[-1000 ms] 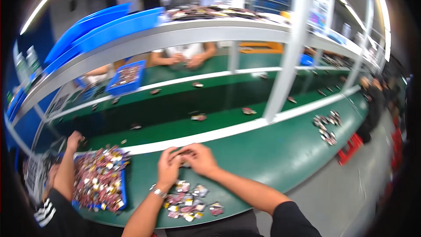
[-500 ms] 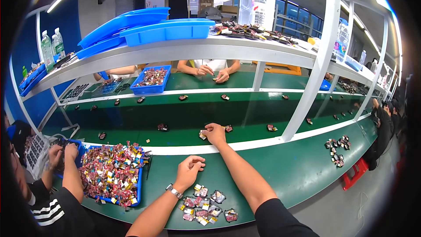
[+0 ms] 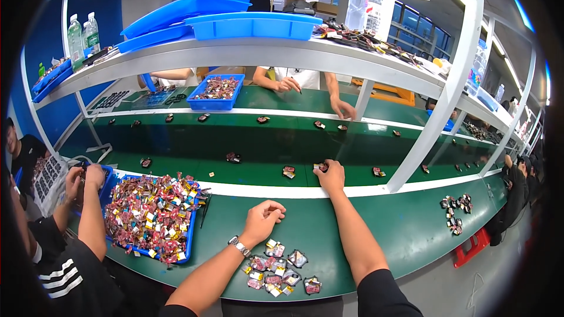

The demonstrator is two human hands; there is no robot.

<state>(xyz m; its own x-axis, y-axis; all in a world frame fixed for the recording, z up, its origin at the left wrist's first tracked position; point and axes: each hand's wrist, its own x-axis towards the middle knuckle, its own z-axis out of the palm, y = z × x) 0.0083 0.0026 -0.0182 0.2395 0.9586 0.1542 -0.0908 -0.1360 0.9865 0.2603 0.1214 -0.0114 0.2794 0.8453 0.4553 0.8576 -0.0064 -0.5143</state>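
Note:
My right hand (image 3: 331,176) reaches forward over the white rail onto the green conveyor belt (image 3: 247,141), its fingers on a small dark packet (image 3: 321,167). My left hand (image 3: 262,218) rests on the green bench with its fingers curled closed and nothing visible in it. Just below that wrist lies a pile of small clear packets (image 3: 281,268) with reddish contents. More small packets ride the belt, one (image 3: 288,171) just left of my right hand and another (image 3: 377,171) to its right.
A blue tray (image 3: 154,216) heaped with colourful packets sits at my left, with a person's arms (image 3: 88,211) beside it. People's hands (image 3: 288,84) work across the belt. Another blue tray (image 3: 215,92) stands beyond, and a white post (image 3: 435,117) rises at right.
My right hand has stretched from the bench out to the belt and reached a dark packet. My left hand has moved away from it and curled shut on the bench.

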